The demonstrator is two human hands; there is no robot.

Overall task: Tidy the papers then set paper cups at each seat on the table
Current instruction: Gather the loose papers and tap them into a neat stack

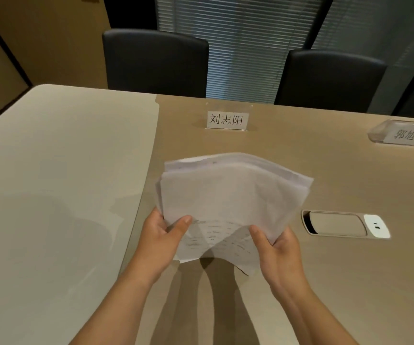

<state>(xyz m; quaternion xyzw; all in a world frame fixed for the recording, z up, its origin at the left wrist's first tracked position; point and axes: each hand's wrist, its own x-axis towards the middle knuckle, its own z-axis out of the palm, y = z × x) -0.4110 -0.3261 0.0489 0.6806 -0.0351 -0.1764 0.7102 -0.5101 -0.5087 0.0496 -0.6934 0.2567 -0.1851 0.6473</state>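
Note:
A loose stack of white printed papers (228, 197) is held above the brown table (325, 165), its sheets uneven and bowed upward at the far edge. My left hand (163, 235) grips the stack's near left corner, thumb on top. My right hand (275, 247) grips the near right corner, thumb on top as well. No paper cups are in view.
A name card (227, 120) stands across the table and a second name card (403, 134) at the far right. A socket panel (345, 224) is set into the tabletop right of the papers. A pale table section (64, 170) lies left. Dark chairs (156, 62) line the far side.

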